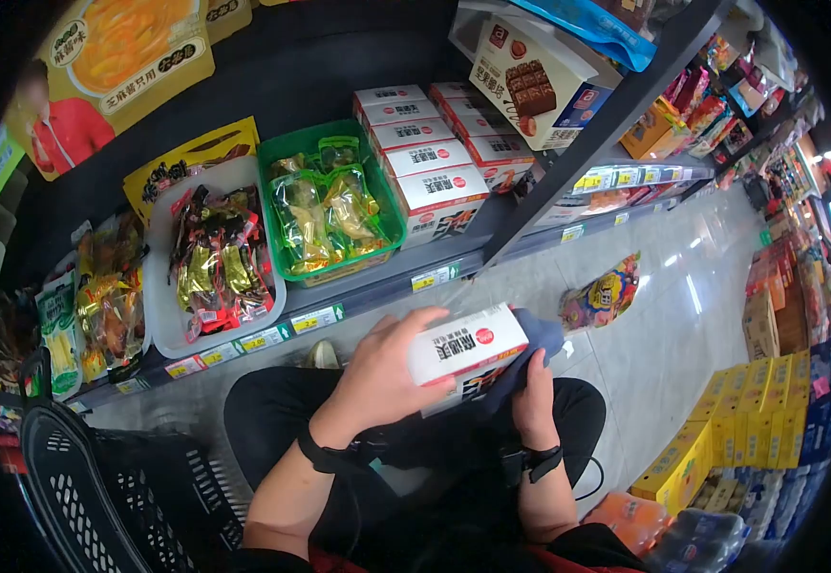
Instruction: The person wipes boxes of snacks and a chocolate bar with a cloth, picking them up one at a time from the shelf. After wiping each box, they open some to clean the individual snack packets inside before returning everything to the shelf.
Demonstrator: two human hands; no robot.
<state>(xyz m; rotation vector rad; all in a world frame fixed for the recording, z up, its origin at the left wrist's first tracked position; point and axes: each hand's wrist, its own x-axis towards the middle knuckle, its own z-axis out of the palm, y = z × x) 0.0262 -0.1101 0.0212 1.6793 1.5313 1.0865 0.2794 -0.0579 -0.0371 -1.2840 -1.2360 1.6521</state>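
Note:
My left hand [384, 375] grips a white and red snack box [466, 346] from its left end, holding it over my lap. My right hand [535, 396] holds a dark blue cloth [536, 340] pressed against the box's right side. Both wrists wear black bands. I am crouched in front of a shop shelf [377, 286], just below its front edge with price tags.
On the shelf stand stacked boxes of the same kind [430, 172], a green tray [382, 250] of wrapped snacks and a white tray [158, 286] of red packets. A black basket [91, 487] sits at lower left. A snack bag [602, 296] lies on the floor; yellow boxes [731, 420] stack at right.

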